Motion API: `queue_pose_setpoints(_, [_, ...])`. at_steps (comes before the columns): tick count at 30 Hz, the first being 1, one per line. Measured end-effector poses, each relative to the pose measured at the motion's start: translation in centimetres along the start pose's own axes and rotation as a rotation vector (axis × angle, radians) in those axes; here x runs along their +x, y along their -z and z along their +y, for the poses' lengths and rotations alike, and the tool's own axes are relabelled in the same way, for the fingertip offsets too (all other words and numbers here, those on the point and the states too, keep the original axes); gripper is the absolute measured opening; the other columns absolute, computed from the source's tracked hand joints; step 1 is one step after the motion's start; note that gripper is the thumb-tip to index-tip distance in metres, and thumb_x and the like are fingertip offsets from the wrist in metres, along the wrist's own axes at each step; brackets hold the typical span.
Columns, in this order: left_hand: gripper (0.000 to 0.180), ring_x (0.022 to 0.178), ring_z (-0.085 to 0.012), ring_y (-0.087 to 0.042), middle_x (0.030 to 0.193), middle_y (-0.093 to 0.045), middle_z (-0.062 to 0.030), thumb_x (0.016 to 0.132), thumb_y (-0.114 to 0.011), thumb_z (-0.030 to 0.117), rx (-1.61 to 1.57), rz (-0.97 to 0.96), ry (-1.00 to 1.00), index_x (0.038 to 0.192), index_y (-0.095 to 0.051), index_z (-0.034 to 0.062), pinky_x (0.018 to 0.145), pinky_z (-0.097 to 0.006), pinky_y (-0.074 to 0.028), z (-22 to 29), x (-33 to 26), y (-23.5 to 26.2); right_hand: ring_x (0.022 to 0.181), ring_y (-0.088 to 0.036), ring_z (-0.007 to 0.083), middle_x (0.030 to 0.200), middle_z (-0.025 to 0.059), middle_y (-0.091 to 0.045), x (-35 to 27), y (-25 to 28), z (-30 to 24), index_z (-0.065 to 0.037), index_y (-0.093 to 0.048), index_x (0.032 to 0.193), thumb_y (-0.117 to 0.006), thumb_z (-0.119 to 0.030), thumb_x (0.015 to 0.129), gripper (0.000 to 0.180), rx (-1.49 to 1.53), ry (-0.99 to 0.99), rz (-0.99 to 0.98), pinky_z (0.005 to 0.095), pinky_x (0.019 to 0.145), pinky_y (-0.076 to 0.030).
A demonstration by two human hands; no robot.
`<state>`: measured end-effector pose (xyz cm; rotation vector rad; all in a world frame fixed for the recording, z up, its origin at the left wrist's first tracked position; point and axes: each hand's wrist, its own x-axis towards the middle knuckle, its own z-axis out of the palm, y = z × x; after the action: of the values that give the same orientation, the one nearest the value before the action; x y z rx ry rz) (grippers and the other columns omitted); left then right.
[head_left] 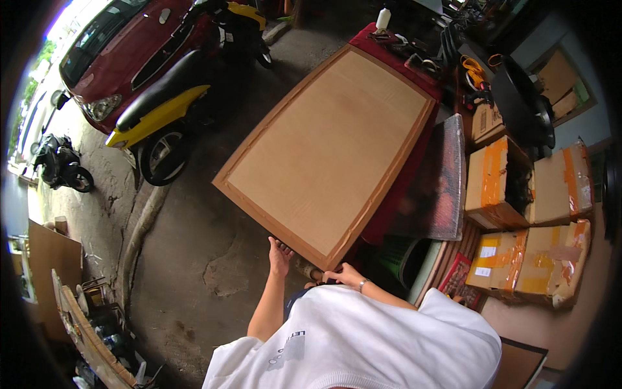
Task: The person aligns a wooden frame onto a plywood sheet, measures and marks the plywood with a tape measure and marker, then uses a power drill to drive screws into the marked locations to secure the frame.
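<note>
A large flat wooden frame (226, 183), backed with a brown board (324, 152), lies tilted across a table with a red cloth (383, 217). Its near corner points toward my body. My left hand (280, 258) grips the near edge, fingers curled at its underside. At the near corner, my right hand (348, 275) closes round the frame, with a band on that wrist. A small dark shape shows below the right fingers; I cannot make out what it is.
Bubble-wrapped flat panel (434, 185) leans right of the table. Taped cardboard boxes (495, 185) are stacked farther right. Tools (414, 58) and a white bottle (383, 18) sit at the table's far end. A yellow motorbike (162, 117) and red car (107, 58) stand left.
</note>
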<state>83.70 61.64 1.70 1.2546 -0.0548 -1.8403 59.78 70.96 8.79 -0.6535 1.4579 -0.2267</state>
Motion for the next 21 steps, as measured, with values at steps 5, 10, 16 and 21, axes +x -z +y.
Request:
queue_pose_setpoints(5, [0.045,0.076,-0.0159,-0.056,0.078,-0.055,0.0009,0.093,-0.046,0.059,0.046,0.003,-0.039,0.090,-0.055,0.0157,0.070,-0.033,-0.046,7.7,3.8,2.9,0.094,-0.057,0.0220,0.115,0.0174,-0.055,3.7,0.5,2.2,0.010,-0.040,0.121,-0.066,-0.060,0.080,0.086,0.336,-0.108,0.002,0.0367,0.075,-0.050])
queue_pose_setpoints(10, [0.043,0.075,-0.0143,-0.053,0.078,-0.050,0.0034,0.090,-0.052,0.059,0.076,0.079,-0.077,0.091,-0.053,0.0165,0.068,-0.032,-0.041,13.0,6.4,2.4,0.109,-0.050,0.0204,0.119,0.0163,-0.055,4.3,-1.4,1.9,0.016,-0.042,0.124,-0.063,-0.056,0.085,0.085,0.578,-0.026,0.130,0.0405,0.081,-0.051])
queue_pose_setpoints(16, [0.038,0.064,-0.0097,-0.048,0.071,-0.049,0.0060,0.088,-0.057,0.057,0.065,0.109,-0.159,0.085,-0.054,0.0193,0.059,-0.028,-0.037,18.9,11.1,3.3,0.082,-0.064,0.0165,0.095,0.0043,-0.067,5.1,-4.3,5.5,-0.012,-0.058,0.108,-0.050,-0.054,0.093,0.045,1.007,-0.035,0.230,0.0317,0.070,-0.050])
queue_pose_setpoints(21, [0.039,0.066,-0.0109,-0.051,0.076,-0.056,0.0046,0.088,-0.058,0.056,0.084,0.096,-0.174,0.094,-0.059,0.0166,0.059,-0.028,-0.039,22.7,13.2,3.3,0.089,-0.062,0.0221,0.108,0.0066,-0.063,3.2,-9.9,4.0,-0.014,-0.051,0.113,-0.050,-0.047,0.096,0.037,1.330,0.150,0.454,0.0375,0.075,-0.050])
